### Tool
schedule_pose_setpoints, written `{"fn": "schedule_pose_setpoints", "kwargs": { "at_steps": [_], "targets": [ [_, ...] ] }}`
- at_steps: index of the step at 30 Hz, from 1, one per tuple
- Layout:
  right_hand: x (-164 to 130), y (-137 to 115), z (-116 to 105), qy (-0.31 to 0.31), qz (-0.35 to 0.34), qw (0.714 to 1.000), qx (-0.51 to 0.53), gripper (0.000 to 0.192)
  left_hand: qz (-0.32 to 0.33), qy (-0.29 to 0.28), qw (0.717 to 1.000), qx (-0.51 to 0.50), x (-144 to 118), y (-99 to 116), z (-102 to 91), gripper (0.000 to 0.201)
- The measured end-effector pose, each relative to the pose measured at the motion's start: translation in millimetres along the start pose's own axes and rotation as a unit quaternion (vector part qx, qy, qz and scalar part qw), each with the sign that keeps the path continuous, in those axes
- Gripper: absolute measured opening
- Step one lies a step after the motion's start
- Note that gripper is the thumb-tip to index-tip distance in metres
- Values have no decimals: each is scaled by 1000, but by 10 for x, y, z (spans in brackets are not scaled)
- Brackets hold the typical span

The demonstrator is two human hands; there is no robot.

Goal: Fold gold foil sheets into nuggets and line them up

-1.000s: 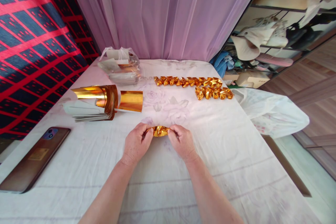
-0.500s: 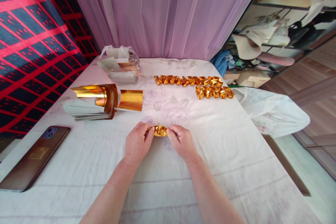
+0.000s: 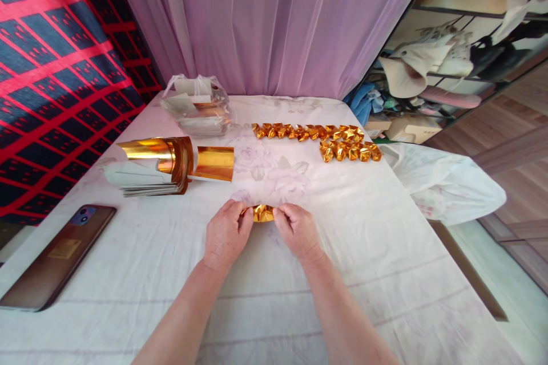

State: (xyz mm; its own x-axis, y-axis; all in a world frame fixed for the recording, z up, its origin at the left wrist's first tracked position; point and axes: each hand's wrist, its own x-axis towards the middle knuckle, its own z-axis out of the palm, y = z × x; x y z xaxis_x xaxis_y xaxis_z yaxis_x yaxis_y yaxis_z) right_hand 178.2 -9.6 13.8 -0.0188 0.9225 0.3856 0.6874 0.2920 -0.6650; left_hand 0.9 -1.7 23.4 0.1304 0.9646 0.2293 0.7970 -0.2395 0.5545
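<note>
Between my hands is a piece of folded gold foil paper (image 3: pixel 262 213), creased and shiny, over the middle of the table. My left hand (image 3: pixel 228 229) pinches its left end between thumb and fingers. Its right end is gripped the same way by my right hand (image 3: pixel 296 229). Both sets of fingertips partly hide the ends. Farther back on the right lie a long row of folded gold paper pieces (image 3: pixel 308 132) and a shorter row of folded gold paper pieces (image 3: pixel 351 151) in front of it.
At left stands a curved stack of gold foil sheets (image 3: pixel 149 165), with a loose gold sheet (image 3: pixel 215 163) beside it. Behind is a clear plastic bag (image 3: pixel 197 105) of paper. A phone (image 3: pixel 60 256) lies near the left edge. A white plastic bag (image 3: pixel 454 182) hangs past the right edge.
Both hands keep their pinch on the gold foil paper at nearly the same spot. Its creases look slightly different; otherwise the view has only shifted a little.
</note>
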Motion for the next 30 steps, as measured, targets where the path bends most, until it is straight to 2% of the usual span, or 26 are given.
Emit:
{"fn": "schedule_pose_setpoints", "kwargs": {
  "at_steps": [7, 16, 25, 30],
  "targets": [
    [-4, 19, 25, 14, -12, 1000, -23, 34, -2, 4, 999, -32, 1, -5, 6, 24],
    [-6, 17, 22, 21, 25, 999, -3, 45, -24, 37, 998, -52, 10, -20, 11, 24],
    [5, -21, 2, -27, 47, 993, 105, 44, -7, 6, 985, -173, 53, -30, -10, 30],
    [-8, -39, 42, 19, 2, 999, 36, 41, -12, 32, 990, -138, 22, 4, 16, 29]
  ]
}}
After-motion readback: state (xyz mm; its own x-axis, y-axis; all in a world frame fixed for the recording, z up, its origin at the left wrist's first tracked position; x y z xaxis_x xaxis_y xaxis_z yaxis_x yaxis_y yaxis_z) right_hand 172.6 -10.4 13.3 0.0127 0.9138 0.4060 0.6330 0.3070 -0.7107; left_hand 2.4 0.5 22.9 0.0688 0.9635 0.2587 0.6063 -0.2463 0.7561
